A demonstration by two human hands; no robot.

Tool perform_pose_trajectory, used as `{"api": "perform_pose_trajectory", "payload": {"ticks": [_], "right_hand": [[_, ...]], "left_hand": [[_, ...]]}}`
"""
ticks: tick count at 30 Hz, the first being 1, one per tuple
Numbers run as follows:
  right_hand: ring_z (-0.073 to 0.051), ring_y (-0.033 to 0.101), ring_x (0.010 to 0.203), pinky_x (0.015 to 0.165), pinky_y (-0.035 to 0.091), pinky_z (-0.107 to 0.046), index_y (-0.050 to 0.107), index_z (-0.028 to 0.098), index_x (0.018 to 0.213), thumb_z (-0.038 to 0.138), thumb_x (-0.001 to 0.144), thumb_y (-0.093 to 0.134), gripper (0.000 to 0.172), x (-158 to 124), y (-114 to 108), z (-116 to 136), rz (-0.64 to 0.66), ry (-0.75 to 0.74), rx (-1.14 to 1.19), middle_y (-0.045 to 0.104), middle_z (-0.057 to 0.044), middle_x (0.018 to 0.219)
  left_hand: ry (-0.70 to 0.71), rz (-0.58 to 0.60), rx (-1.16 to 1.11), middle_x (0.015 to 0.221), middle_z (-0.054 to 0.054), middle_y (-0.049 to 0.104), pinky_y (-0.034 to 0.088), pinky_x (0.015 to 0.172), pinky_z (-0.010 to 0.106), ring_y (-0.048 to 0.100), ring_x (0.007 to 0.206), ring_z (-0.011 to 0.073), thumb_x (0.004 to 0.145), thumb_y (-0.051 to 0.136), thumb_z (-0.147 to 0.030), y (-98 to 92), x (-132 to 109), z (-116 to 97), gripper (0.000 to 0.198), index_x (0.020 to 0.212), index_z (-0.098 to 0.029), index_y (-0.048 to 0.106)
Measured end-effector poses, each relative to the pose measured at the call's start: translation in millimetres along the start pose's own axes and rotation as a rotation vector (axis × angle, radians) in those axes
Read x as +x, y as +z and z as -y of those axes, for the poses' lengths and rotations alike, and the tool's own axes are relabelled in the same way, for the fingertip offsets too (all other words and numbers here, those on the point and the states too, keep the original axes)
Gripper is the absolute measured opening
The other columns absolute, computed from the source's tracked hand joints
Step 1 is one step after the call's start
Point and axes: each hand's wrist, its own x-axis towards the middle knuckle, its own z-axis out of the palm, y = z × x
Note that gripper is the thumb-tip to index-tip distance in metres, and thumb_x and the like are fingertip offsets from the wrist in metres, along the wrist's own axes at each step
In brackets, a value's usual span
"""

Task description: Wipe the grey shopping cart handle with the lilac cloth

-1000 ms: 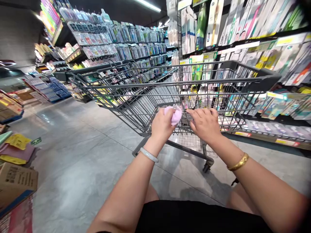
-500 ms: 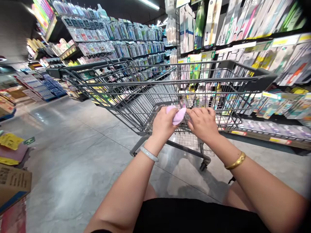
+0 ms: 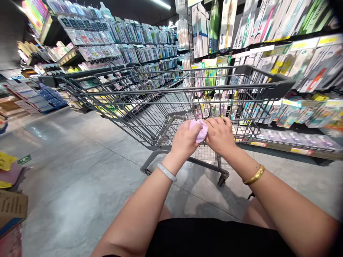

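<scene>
A small lilac cloth, bunched up, is gripped by my left hand, whose thumb lies across it. Close beside it, my right hand has its fingers curled, with thumb and forefinger pinching the cloth's right edge; its other fingertips are turned away from view. Both hands are in front of the side of a grey wire shopping cart. Whether the knuckles touch the wires I cannot tell. A pale bangle circles the left wrist and a gold one the right.
Beyond the cart, shelves hold packaged toothbrushes on the right. More hanging packets line the aisle on the left. A cardboard box stands at the lower left on the grey floor. A cart wheel is near my knees.
The right hand has come closer to the left, and its thumb and forefinger now meet the cloth. The cloth is more bunched and turned. My view has shifted slightly to the right.
</scene>
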Motion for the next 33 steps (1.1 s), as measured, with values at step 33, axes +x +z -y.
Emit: {"api": "perform_pose_trajectory", "payload": {"ticks": [33], "right_hand": [[-0.025,0.047,0.107,0.105,0.021,-0.045,0.051,0.024,0.137,0.024,0.09,0.053,0.047,0,-2,2,0.014,0.008,0.023,0.065,-0.007,0.119]], "left_hand": [[-0.303,-0.041,-0.02,0.116,0.009,0.056,0.05,0.093,0.037,0.06,0.104,0.0245,0.093,0.053,-0.031,-24.7,10,35,0.035,0.126,-0.032,0.065]]}}
